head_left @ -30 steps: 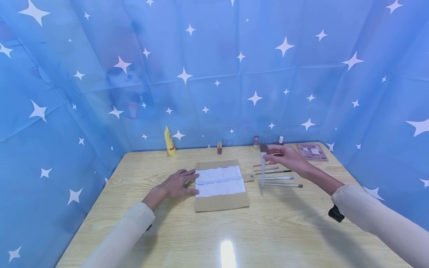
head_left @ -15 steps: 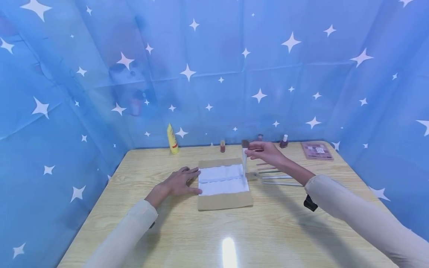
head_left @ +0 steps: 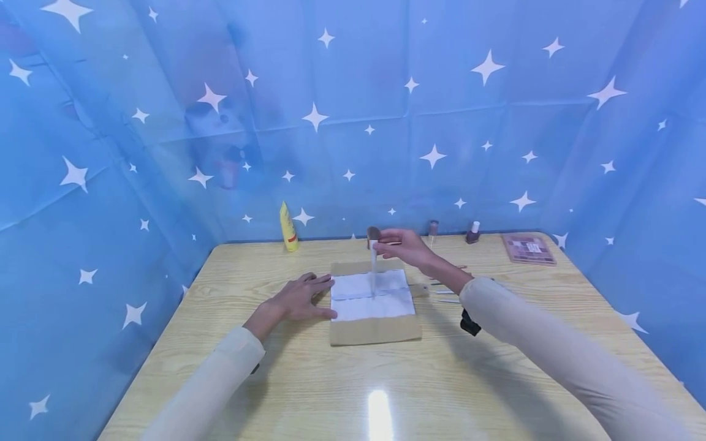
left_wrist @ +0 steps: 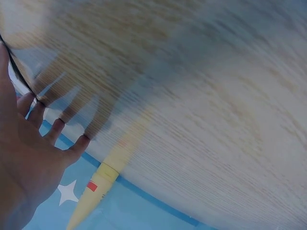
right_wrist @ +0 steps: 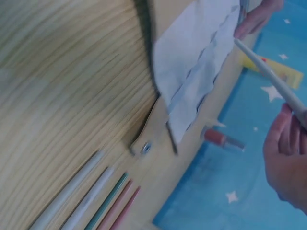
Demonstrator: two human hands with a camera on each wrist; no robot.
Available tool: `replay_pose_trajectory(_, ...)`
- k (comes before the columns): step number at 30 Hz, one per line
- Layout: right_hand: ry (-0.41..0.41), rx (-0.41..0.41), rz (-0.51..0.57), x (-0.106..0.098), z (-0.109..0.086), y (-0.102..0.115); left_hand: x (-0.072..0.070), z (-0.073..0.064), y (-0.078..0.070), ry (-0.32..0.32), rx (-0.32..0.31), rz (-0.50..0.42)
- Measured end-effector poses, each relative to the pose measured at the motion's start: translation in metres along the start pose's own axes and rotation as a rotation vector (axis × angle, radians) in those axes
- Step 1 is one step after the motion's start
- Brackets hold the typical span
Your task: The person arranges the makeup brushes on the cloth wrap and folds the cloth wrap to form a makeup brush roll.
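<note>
A tan makeup brush roll [head_left: 375, 331] with white inner pockets lies unrolled on the wooden table. The fingertips of my left hand [head_left: 302, 299] rest along its left edge, fingers spread. Above the roll, my right hand [head_left: 407, 247] pinches a makeup brush [head_left: 373, 260] near its dark bristles, which point up. The pale handle hangs down over the pockets; in the right wrist view that handle [right_wrist: 271, 74] tapers toward the roll. The left wrist view has my left hand [left_wrist: 33, 158] at the table's surface, with the roll mostly out of frame.
Several thin brushes [right_wrist: 72, 189] lie right of the roll, partly under my right forearm in the head view. Along the back stand a yellow tube [head_left: 288, 229], a dark nail polish bottle [head_left: 472, 233] and another small bottle [head_left: 432, 228]. An eyeshadow palette [head_left: 528, 249] lies back right.
My right hand has carried the upright brush leftward, from over the loose brushes to over the roll's pockets. My left hand has stayed on the roll's edge, while the head view has shifted slightly.
</note>
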State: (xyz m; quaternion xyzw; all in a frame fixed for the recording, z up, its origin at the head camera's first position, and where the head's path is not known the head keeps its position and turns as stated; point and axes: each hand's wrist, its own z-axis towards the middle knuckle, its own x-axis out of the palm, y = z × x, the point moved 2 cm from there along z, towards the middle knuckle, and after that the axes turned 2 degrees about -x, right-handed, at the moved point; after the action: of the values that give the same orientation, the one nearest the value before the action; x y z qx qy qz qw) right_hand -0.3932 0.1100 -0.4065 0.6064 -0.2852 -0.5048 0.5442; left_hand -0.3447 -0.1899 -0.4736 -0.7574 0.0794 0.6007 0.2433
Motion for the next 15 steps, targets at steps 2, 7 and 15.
replay_pose_trajectory(2,-0.005,-0.003,0.017,0.007,0.006,0.0,-0.001,0.0,-0.001,-0.003,-0.002,0.005)
replay_pose_trajectory(7,-0.015,-0.017,0.044,0.022,0.019,0.0,-0.001,0.002,-0.001,-0.01,0.002,0.022)
replay_pose_trajectory(15,-0.022,-0.037,0.083,0.043,0.032,-0.002,0.0,0.003,0.001,-0.005,-0.011,0.025)
